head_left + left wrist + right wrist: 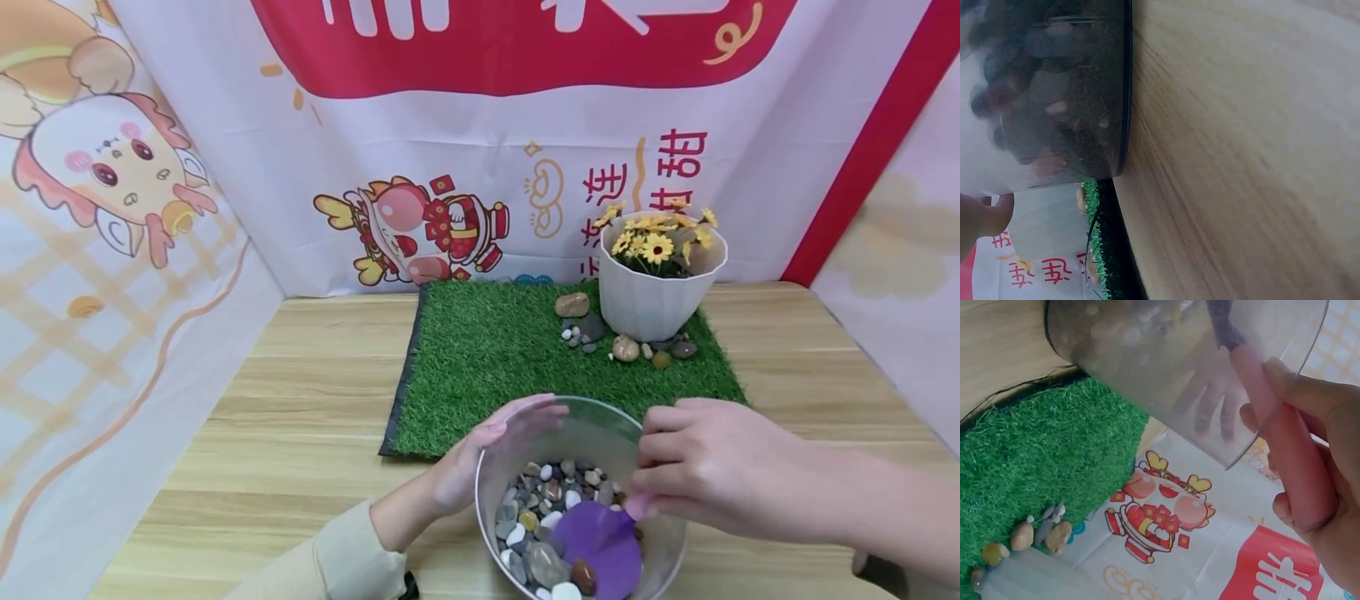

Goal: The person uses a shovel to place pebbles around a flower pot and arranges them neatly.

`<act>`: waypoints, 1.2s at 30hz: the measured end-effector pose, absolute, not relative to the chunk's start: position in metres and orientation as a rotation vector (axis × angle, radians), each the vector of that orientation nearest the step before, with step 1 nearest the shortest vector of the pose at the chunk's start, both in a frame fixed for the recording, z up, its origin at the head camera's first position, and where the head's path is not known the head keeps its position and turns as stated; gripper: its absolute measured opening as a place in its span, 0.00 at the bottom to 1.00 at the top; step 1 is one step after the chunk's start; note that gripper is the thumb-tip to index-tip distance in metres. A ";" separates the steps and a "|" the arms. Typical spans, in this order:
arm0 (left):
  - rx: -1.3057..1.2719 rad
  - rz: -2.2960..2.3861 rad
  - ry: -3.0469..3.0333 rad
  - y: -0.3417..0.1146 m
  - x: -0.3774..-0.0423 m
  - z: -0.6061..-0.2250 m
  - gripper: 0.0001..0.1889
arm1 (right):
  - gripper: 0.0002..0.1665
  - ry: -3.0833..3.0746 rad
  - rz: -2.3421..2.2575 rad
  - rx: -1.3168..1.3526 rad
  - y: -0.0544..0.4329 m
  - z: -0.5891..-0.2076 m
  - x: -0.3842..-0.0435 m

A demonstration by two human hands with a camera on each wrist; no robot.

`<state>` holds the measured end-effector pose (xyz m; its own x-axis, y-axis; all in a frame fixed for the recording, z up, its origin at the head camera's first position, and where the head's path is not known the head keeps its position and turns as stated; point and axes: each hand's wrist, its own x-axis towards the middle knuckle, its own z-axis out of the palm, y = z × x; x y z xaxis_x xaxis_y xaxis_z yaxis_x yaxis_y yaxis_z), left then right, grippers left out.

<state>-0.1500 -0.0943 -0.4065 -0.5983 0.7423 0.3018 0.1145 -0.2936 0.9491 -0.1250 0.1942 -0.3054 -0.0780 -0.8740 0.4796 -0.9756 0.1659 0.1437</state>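
Note:
A clear bucket (489, 512) holding many mixed pebbles (516, 533) stands at the table's near edge in the head view. My left hand (468, 467) rests against its far left outer wall; the right wrist view shows its fingers (1207, 403) straight and spread through the plastic. Over the right rim, my right hand (693, 467) grips the pink handle (1291, 456) of a small toy shovel. Its purple blade (592, 542) lies inside the bucket among the pebbles, beside a brown stone (583, 575). Dark material shows at the bucket's bottom (1094, 137) in the left wrist view.
Behind the bucket lies a green artificial turf mat (487, 358) on the wooden table (315, 392). A white pot (652, 300) with yellow flowers (658, 247) stands on its far right part, with several stones (626, 348) around the base. A printed cloth (465, 133) hangs behind.

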 end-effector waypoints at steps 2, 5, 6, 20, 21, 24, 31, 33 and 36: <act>1.066 1.947 1.517 -0.094 -0.150 -0.406 0.35 | 0.26 -1.999 0.314 1.721 0.195 -0.306 -0.124; 1.059 1.950 1.511 -0.094 -0.149 -0.406 0.35 | 0.22 -2.010 0.311 1.712 0.192 -0.309 -0.125; 1.059 1.951 1.508 -0.094 -0.149 -0.406 0.35 | 0.18 -2.009 0.305 1.724 0.191 -0.310 -0.126; 1.066 1.952 1.503 -0.093 -0.150 -0.409 0.36 | 0.22 -2.084 0.465 1.674 0.201 -0.304 -0.129; 1.062 1.952 1.506 -0.093 -0.150 -0.408 0.36 | 0.22 -2.091 0.472 1.672 0.202 -0.304 -0.129; 1.057 1.950 1.517 -0.093 -0.150 -0.407 0.36 | 0.20 -2.103 0.482 1.674 0.203 -0.304 -0.131; 1.048 1.958 1.511 -0.093 -0.149 -0.407 0.36 | 0.12 -2.139 0.615 1.674 0.210 -0.308 -0.134; 1.048 1.958 1.515 -0.093 -0.149 -0.407 0.36 | 0.10 -2.161 0.651 1.660 0.211 -0.309 -0.134; 1.050 1.956 1.522 -0.094 -0.149 -0.406 0.36 | 0.09 -2.212 0.654 1.622 0.212 -0.309 -0.131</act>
<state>-0.1490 -0.0939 -0.4056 -0.6110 0.7355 0.2929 0.1030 -0.2930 0.9506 -0.1312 0.2115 -0.3085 -0.3040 -0.8056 0.5085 -0.9526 0.2505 -0.1726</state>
